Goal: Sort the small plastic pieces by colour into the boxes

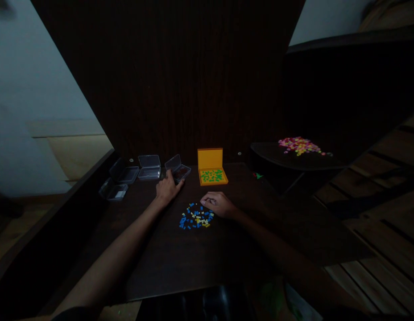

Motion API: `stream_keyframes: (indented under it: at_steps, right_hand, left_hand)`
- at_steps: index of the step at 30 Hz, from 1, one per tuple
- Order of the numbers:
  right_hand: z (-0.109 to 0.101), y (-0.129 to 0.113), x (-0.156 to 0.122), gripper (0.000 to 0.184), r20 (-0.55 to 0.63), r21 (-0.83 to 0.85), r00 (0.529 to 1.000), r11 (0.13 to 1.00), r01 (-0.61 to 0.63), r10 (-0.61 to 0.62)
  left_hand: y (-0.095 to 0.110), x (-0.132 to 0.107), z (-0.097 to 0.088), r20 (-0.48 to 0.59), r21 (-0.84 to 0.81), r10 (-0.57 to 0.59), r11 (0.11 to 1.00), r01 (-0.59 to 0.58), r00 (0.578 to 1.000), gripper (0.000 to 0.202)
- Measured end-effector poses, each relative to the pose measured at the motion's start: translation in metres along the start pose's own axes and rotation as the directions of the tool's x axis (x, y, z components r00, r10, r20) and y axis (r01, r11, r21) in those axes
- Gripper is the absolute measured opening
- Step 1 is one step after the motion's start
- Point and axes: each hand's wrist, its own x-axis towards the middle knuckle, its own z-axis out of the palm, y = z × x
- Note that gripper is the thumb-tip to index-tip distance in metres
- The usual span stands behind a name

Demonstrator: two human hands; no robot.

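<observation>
My left hand [167, 189] has its thumb and index finger spread along the near corner of a clear plastic box [186, 174], holding it on the dark table. The box's lid stands up, and small dark pieces lie inside. My right hand [219, 204] rests with curled fingers at the upper right edge of a loose pile of small blue, yellow and white pieces [195, 219]. Its fingertips are pressed together, and whatever they may hold is too small to see. Behind it stands a yellow box [210, 159] with a raised lid, holding small green pieces [213, 175].
More clear plastic boxes with raised lids, such as one box [149, 173], stand at the left back of the table [180, 263]. Many pink, red and yellow pieces [300, 145] are heaped on a side shelf [270, 154] at right. A tall dark panel [180, 80] rises behind.
</observation>
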Motion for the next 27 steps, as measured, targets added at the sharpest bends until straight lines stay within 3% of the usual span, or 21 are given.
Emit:
stream_keyframes:
  at_steps: [5,13,17,20,23,27]
  right_hand:
    - [0.0,0.001,0.0,0.016,0.01,-0.01,1.0,1.0,-0.018,0.018]
    - [0.001,0.002,0.001,0.016,0.009,-0.008,1.0,1.0,0.003,-0.003]
    - [0.001,0.002,0.0,0.016,0.01,-0.013,1.0,1.0,0.017,-0.017]
    - [0.001,0.003,0.0,0.016,0.007,-0.017,1.0,1.0,0.016,-0.016]
    - [0.002,0.004,0.0,0.016,0.004,-0.011,1.0,1.0,0.012,-0.011]
    - [0.001,0.003,0.001,0.017,0.007,-0.001,1.0,1.0,0.012,-0.012]
  left_hand:
    - [-0.006,-0.012,-0.001,-0.009,0.016,0.083,0.996,-0.083,0.997,0.08]
    - [-0.019,-0.027,-0.018,0.026,-0.012,0.136,0.991,-0.136,0.99,0.058]
    - [-0.034,-0.02,-0.025,-0.064,0.102,0.138,0.986,-0.131,0.988,0.045]
    - [-0.05,-0.01,-0.025,-0.115,0.141,0.136,0.983,-0.12,0.984,0.049]
    - [-0.063,-0.001,-0.023,-0.059,0.179,0.115,0.979,-0.103,0.992,0.053]
    - [-0.07,0.005,-0.022,-0.007,0.205,0.113,0.973,-0.109,0.994,0.041]
